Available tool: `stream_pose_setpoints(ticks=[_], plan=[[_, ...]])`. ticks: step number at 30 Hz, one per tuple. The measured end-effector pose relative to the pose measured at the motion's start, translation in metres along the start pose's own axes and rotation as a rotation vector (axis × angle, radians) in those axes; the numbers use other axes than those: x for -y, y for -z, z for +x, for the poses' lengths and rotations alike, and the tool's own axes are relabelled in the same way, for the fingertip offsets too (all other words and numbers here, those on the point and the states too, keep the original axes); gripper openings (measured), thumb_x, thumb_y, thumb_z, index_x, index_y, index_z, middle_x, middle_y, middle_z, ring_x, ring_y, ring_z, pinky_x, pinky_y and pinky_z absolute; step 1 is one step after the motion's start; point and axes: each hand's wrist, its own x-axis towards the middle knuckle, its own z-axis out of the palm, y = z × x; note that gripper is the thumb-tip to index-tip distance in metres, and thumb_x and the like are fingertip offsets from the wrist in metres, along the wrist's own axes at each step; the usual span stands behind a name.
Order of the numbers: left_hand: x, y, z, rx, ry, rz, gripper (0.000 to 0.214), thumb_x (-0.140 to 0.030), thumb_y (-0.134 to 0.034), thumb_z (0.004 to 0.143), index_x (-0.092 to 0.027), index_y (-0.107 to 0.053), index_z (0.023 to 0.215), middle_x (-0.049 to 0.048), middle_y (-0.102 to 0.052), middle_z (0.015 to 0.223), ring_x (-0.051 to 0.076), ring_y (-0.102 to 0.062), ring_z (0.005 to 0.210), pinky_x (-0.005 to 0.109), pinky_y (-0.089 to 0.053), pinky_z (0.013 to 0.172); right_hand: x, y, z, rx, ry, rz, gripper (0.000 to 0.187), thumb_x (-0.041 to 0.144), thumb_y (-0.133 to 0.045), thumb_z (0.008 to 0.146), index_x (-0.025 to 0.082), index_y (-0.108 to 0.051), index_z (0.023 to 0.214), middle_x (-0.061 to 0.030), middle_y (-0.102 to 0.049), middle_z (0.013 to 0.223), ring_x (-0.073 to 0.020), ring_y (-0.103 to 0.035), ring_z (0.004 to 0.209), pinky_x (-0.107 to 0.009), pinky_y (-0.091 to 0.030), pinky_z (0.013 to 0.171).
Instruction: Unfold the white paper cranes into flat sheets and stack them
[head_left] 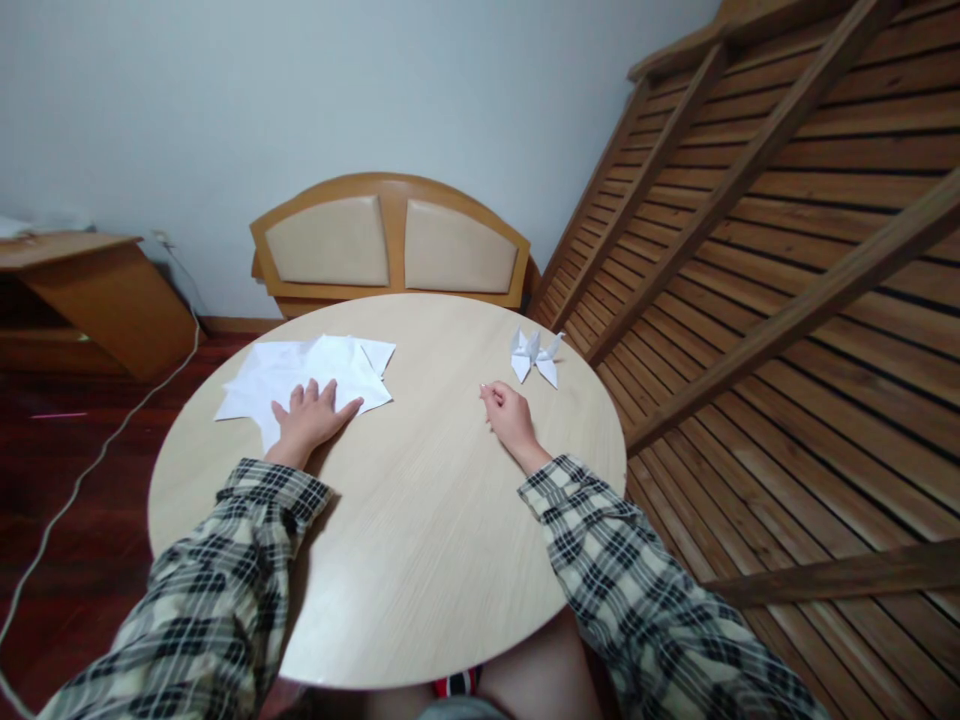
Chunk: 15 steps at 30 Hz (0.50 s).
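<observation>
A loose, overlapping pile of white paper sheets (277, 365) lies on the left part of the round table. My left hand (307, 415) rests flat on the near edge of this pile, its fingers spread. On the right side of the table, my right hand (512, 415) is loosely curled, thumb and fingers drawn together, and I see nothing in it. Just beyond it stand white folded paper cranes (535, 355), close together, apart from my fingers.
The pale wooden round table (420, 520) is in front of me. Behind it stands a headboard (397, 235) with cream panels. Wooden slats (750, 330) lean along the right. A desk (105, 290) and a white cable (97, 455) are on the left.
</observation>
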Motion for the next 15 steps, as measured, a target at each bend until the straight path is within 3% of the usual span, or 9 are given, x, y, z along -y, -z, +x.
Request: stream_pose_setpoints(ticks=[4, 7, 11, 15], plan=[[0.000, -0.002, 0.000, -0.014, -0.009, -0.012, 0.091, -0.077, -0.026, 0.085, -0.018, -0.038, 0.153, 0.0200, -0.024, 0.163, 0.046, -0.019, 0.148, 0.075, -0.014, 0.111, -0.014, 0.007, 0.013, -0.140, 0.111, -0.236, 0.020, 0.032, -0.048, 0.092, 0.022, -0.065, 0.095, -0.0050, -0.069, 0.089, -0.0198, -0.062, 0.084, -0.030, -0.047, 0.073], [0.001, -0.003, 0.001, -0.019, -0.011, -0.021, 0.091, -0.077, -0.027, 0.085, -0.017, -0.038, 0.153, 0.0200, -0.024, 0.163, 0.047, -0.019, 0.148, 0.075, -0.013, 0.111, -0.023, 0.015, 0.024, -0.242, 0.098, -0.472, 0.024, 0.024, -0.052, 0.088, 0.021, -0.066, 0.107, -0.0097, -0.067, 0.109, -0.0260, -0.055, 0.105, -0.037, -0.042, 0.090], [0.001, -0.003, 0.001, -0.030, -0.013, -0.033, 0.089, -0.076, -0.028, 0.086, -0.016, -0.039, 0.152, 0.0208, -0.025, 0.162, 0.046, -0.019, 0.148, 0.075, -0.013, 0.111, -0.034, 0.025, 0.037, -0.290, -0.025, -0.670, 0.036, 0.026, -0.060, 0.084, 0.020, -0.063, 0.119, -0.0133, -0.062, 0.121, -0.0302, -0.050, 0.114, -0.041, -0.037, 0.093], [0.001, -0.003, -0.001, -0.048, -0.025, -0.050, 0.088, -0.075, -0.030, 0.087, -0.015, -0.041, 0.151, 0.0223, -0.027, 0.161, 0.046, -0.020, 0.147, 0.075, -0.013, 0.111, -0.044, 0.027, 0.051, -0.238, -0.079, -0.785, 0.040, 0.022, -0.058, 0.086, 0.017, -0.061, 0.125, -0.0169, -0.061, 0.129, -0.0303, -0.053, 0.115, -0.040, -0.035, 0.092]])
